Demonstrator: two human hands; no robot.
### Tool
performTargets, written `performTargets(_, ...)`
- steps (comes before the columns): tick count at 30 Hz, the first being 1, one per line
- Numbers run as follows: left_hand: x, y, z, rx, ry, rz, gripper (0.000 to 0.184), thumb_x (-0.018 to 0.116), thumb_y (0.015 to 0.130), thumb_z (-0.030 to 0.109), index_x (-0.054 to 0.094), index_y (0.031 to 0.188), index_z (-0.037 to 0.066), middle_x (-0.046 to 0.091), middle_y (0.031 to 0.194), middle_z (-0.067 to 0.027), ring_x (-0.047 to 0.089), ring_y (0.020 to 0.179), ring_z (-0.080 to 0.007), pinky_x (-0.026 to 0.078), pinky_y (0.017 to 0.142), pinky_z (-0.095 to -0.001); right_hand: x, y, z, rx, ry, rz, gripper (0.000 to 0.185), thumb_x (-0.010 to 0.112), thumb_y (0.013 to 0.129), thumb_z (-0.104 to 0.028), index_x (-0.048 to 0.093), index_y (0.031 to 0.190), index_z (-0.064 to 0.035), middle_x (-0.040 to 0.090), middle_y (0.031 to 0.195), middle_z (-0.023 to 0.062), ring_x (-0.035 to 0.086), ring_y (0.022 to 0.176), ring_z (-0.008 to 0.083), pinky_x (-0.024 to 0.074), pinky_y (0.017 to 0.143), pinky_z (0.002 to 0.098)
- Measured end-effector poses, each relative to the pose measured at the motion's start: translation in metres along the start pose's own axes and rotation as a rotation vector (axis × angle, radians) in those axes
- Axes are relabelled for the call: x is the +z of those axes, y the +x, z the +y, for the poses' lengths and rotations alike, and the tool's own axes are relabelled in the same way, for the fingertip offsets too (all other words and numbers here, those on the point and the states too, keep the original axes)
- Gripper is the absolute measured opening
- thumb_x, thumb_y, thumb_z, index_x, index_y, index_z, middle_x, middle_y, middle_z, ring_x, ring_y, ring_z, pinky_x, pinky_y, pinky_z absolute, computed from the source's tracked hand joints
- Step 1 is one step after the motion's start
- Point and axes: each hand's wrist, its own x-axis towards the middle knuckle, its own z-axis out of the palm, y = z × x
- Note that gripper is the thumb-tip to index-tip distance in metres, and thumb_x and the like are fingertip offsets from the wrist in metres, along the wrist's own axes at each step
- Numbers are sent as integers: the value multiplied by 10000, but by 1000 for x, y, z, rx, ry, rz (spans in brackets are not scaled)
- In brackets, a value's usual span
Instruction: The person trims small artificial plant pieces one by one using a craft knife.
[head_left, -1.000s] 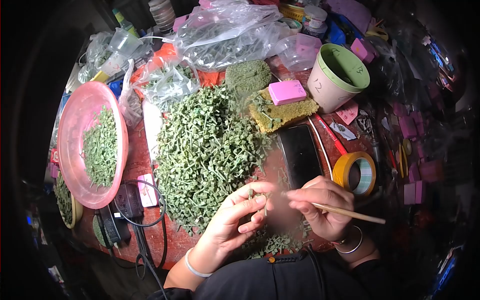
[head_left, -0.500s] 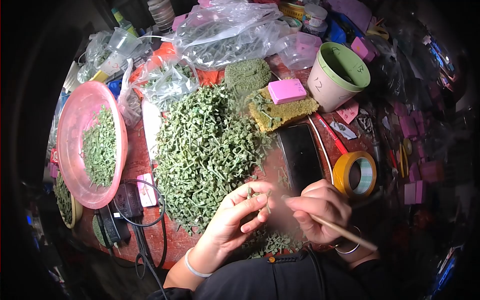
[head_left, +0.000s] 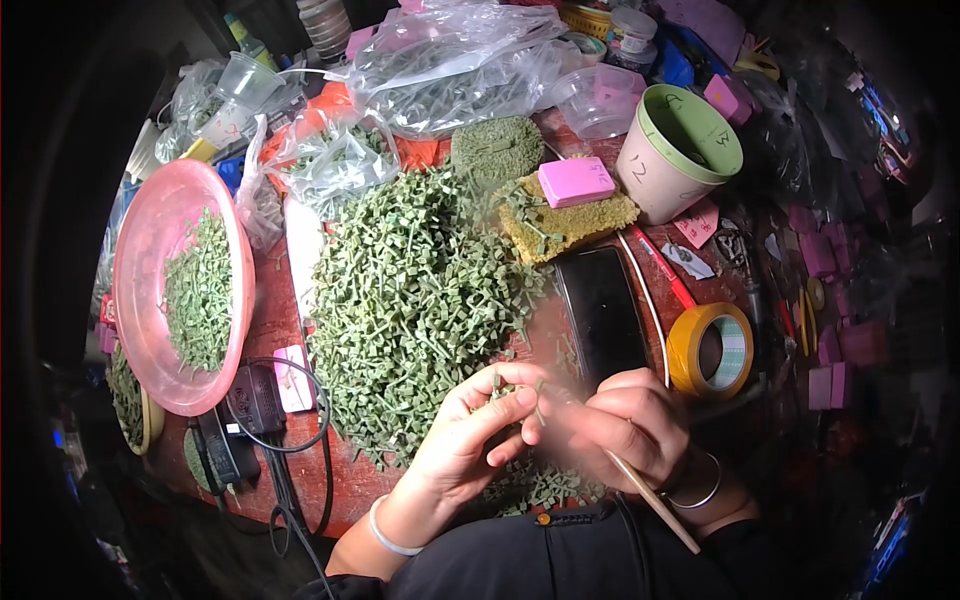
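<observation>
Two hands nearly meet at lower center of frame over a red tabletop (head_left: 355, 490), a thin green piece (head_left: 541, 402) btwn them. The L hand (head_left: 470, 425) pinches it w/ thumb & index, other fingers loosely curled, palm partly spread; poss. more than one pc. is in the grip, can't tell. The R hand (head_left: 640, 430), closed pencil-style, grips a slim wooden stick (head_left: 650, 500), its butt end angled to lower right; its working tip is lost in blur nr. the L fingertips, so contact can't be confirmed. Doing this step well prob. takes a light, steady L pinch, as such a slim pc. could snap or slip, plus small, controlled R-hand moves w/ wrists braced. Best to work above the scattered pcs. (head_left: 550, 488) at bottom center, so any drop is easily found, & clear of the big green heap (head_left: 410, 310) at center-left and the phone (head_left: 600, 305) just right of center.
</observation>
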Motion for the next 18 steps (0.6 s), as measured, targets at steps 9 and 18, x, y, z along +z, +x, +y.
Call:
performTargets(9, 6, -3, 0, 35, 268, 37, 182, 546, 930, 50, 567, 1102, -8, 632, 896, -87, 565, 612, -74, 338, 392, -144, -2, -1, 3, 116, 63, 58, 184, 709, 796, -23, 616, 951, 13, 621, 788, 74, 591, 592, 203, 486, 519, 295)
performTargets(18, -4, 0, -1, -69, -6, -62, 198, 556, 916, 32, 553, 1104, -28, 635, 882, -99, 548, 605, -69, 309, 378, -128, -10, -5, 4, 347, 451, 143, 129, 620, 905, -85, 617, 965, 28, 671, 773, 96, 616, 579, 163, 489, 537, 262)
